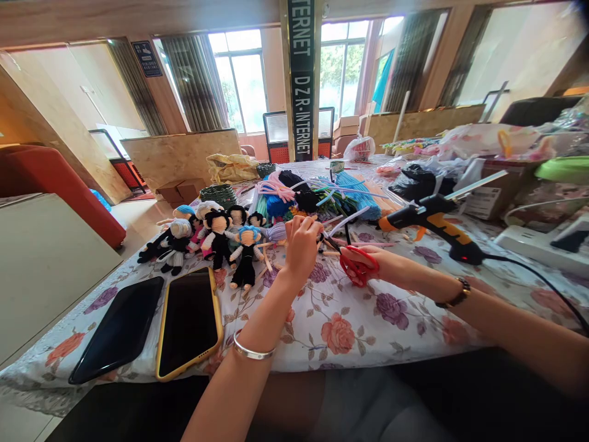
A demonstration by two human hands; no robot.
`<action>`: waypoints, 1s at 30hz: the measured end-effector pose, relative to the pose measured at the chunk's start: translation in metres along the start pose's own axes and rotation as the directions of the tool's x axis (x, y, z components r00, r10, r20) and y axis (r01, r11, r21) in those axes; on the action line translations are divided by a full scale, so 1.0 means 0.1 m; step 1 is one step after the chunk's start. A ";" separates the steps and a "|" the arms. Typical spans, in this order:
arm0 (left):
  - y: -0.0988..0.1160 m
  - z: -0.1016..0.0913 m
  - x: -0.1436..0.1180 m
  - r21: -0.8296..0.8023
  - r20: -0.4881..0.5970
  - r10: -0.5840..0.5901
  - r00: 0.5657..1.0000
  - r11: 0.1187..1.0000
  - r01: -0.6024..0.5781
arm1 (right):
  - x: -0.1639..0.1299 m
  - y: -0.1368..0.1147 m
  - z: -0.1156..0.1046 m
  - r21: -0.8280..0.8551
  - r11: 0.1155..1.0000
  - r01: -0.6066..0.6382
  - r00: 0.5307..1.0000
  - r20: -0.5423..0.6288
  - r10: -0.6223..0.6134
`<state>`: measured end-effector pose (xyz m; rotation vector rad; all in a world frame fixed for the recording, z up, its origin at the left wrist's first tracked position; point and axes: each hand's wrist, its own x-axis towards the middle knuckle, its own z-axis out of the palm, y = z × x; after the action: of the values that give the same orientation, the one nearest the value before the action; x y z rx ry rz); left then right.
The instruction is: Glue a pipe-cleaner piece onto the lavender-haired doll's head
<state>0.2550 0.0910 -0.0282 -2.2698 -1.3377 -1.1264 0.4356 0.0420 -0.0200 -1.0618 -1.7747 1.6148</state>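
Hands working a small piece with scissors above the table.

The left hand (301, 242) is pinching a small piece, too small to identify, above the floral table (340, 331). The right hand (375, 264) is gripping red scissors (352, 264), blades pointing at that piece. Dolls (216, 239) are lying left; a glue gun (430, 221) is standing right.

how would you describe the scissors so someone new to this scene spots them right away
On the floral tablecloth, look just left of the black and orange glue gun. The scissors sit in the right hand, blades pointing at the left hand. Their bright red handles are the only ones there.
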 end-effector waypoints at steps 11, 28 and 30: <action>0.04 -0.05 0.01 -0.012 0.039 -0.036 0.999 0.999 0.036 | -0.01 -0.04 0.01 -0.034 0.999 -0.009 1.000 -0.025 0.008; 0.00 -0.01 -0.01 0.028 -0.018 -0.010 1.000 1.000 0.011 | 0.01 -0.36 -0.14 0.076 0.961 -0.267 0.948 0.198 0.248; 0.01 -0.02 -0.01 0.031 -0.023 -0.001 1.000 1.000 0.001 | 0.05 -0.41 -0.15 0.031 0.948 -0.318 0.927 0.222 0.303</action>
<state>0.2542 0.0891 -0.0273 -2.2282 -1.3385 -1.1208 0.4362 0.0550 0.0217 -1.2258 -1.7366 2.0349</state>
